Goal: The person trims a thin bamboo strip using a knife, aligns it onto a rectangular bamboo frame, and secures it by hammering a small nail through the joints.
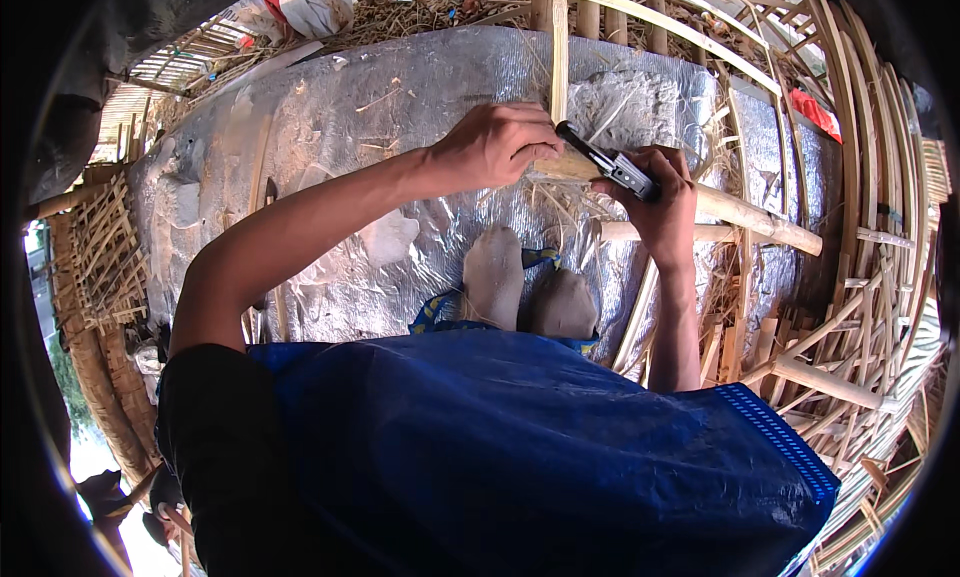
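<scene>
My right hand [660, 192] is closed around a black and silver hand tool [625, 172], stapler-like in shape, its dark end pointing up and left toward my other hand. My left hand [500, 142] has its fingers pinched together at the left end of a thick bamboo pole [755, 219]. The pole runs rightward behind my right hand. An upright pale bamboo strip [559, 67] comes down to the left fingertips. Whether those fingers grip the strip, the pole or both, I cannot tell.
Silvery foil sheeting [330, 117] with dusty patches covers the ground. My feet [492, 277] are on it, below a blue plastic apron [520, 427]. Bamboo slats and frames [850, 367] crowd the right side. A woven bamboo panel [103, 247] stands left; a white sack [312, 5] lies far back.
</scene>
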`<action>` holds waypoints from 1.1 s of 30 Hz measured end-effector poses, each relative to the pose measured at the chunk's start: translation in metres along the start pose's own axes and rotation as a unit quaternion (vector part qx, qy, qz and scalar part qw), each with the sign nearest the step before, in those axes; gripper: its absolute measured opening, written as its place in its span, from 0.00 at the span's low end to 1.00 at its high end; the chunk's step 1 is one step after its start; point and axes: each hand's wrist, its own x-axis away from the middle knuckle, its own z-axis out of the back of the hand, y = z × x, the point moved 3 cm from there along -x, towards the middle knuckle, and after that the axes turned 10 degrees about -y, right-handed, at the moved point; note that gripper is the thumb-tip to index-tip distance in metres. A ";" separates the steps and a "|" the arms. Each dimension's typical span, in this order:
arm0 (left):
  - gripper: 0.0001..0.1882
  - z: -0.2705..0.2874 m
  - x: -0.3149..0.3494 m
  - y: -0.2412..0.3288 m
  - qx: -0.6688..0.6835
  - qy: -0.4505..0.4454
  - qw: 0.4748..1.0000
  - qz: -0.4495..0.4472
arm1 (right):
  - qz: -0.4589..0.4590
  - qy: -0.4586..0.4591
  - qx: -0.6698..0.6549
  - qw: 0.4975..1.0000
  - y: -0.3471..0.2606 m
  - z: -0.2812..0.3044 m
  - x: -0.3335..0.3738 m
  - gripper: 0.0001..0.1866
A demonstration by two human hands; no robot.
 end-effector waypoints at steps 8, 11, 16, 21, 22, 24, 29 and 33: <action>0.03 -0.002 -0.001 0.013 -0.051 0.024 0.998 -0.006 | 0.004 -0.007 -0.032 0.999 0.000 0.003 -0.001 0.24; 0.04 -0.001 -0.002 0.014 -0.091 0.021 0.996 -0.011 | -0.006 -0.031 -0.019 0.999 0.006 0.002 -0.002 0.23; 0.02 -0.003 0.000 0.011 -0.090 0.046 0.995 -0.022 | -0.009 -0.055 -0.040 0.998 0.001 0.007 -0.008 0.23; 0.04 -0.006 0.003 0.010 -0.081 0.053 0.995 -0.024 | -0.020 -0.073 -0.068 0.995 -0.002 0.008 -0.011 0.22; 0.05 -0.006 0.003 0.010 -0.074 0.068 0.994 -0.032 | -0.012 -0.076 -0.067 0.995 -0.002 0.008 -0.011 0.22; 0.06 -0.009 0.006 0.008 -0.046 0.054 0.997 -0.012 | -0.007 -0.079 -0.067 0.995 0.000 0.008 -0.011 0.21; 0.10 -0.011 0.008 0.006 -0.005 0.026 0.999 0.020 | 0.077 -0.138 -0.048 0.986 0.005 0.008 -0.014 0.23; 0.11 -0.008 0.008 0.010 0.000 0.052 0.999 -0.015 | 0.080 -0.165 -0.030 0.983 0.002 0.014 -0.020 0.25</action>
